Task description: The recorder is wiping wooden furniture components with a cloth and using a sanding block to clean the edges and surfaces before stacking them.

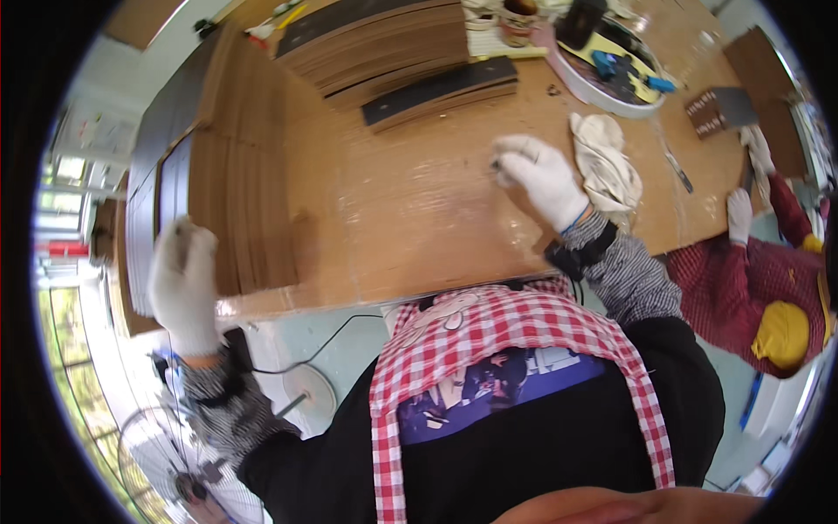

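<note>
My left hand (185, 284), in a white knit glove, is at the near side of a tall stack of dark-faced brown boards (246, 205). Its fingers are curled together; whether a board edge is between them cannot be made out. Over the middle of the table, my right hand (546, 182), gloved too, has thumb and fingers pinched together. A tiny dark spot shows at its fingertips, too small to name. To the right of that hand lies a crumpled cream cloth (605, 163).
Further dark-topped board stacks (375, 48) and a short, low pile (441, 94) stand at the back of the table (384, 201). A round white tub (642, 106) holds tools; a knife-like tool (679, 168) lies nearby. A co-worker (742, 288) works at right; a fan (188, 472) stands lower left.
</note>
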{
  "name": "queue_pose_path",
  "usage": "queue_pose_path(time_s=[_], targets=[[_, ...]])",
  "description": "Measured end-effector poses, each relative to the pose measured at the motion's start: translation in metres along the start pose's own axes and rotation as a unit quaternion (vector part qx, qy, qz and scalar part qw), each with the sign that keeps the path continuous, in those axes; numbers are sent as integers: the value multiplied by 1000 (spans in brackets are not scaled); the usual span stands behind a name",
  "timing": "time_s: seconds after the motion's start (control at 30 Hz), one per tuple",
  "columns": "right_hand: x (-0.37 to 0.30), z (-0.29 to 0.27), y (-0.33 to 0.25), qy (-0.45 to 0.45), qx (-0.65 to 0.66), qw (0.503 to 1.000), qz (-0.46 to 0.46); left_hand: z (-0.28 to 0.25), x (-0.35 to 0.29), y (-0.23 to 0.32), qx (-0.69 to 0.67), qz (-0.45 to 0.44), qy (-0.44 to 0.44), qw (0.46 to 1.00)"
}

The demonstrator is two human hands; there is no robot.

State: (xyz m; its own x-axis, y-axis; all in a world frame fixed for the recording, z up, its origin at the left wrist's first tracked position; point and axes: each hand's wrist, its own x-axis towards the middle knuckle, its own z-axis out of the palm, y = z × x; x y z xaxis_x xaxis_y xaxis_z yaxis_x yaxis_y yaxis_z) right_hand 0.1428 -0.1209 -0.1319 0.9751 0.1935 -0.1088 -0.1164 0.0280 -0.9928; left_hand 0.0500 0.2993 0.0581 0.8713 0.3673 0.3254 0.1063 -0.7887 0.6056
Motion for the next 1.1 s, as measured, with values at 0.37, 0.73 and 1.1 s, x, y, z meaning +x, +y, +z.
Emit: queue_pose_path(time_s=[0.37, 0.73, 1.1], targets=[[40, -159, -62, 245, -437, 865, -11, 199, -4, 25, 72, 29, -255, 964], [-14, -117, -77, 18, -549, 832, 74, 277, 94, 3, 201, 76, -268, 939], [-42, -126, 12, 181, -578, 795, -18, 242, -11, -10, -228, -64, -341, 910]])
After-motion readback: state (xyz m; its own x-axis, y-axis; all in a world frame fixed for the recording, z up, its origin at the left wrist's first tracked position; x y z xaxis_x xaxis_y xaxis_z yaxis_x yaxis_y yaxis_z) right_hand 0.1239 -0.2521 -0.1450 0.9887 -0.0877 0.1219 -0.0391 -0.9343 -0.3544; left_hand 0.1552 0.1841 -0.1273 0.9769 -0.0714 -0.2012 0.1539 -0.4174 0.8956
